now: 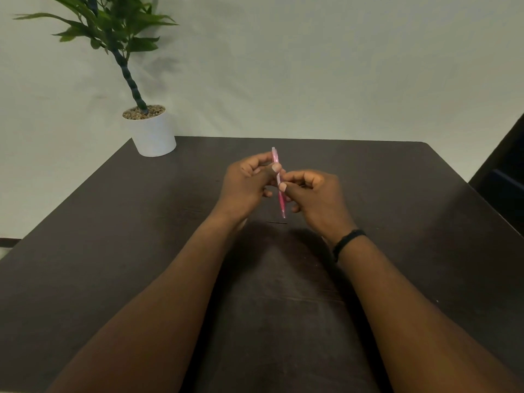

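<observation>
A slim pink pen (281, 201) stands nearly upright above the middle of the dark table (113, 222), its tip pointing down toward me. My left hand (246, 182) pinches its upper half between thumb and fingers. My right hand (314, 194) pinches the barrel just below, thumb on the near side. The pen's middle is hidden by both thumbs. A thin dark line (276, 222), too small to identify, lies on the table under the pen tip.
A white pot (154, 134) with pebbles and a green plant (113, 26) stands at the table's far left corner. A pale wall is behind. A dark piece of furniture (502, 171) sits off the right edge.
</observation>
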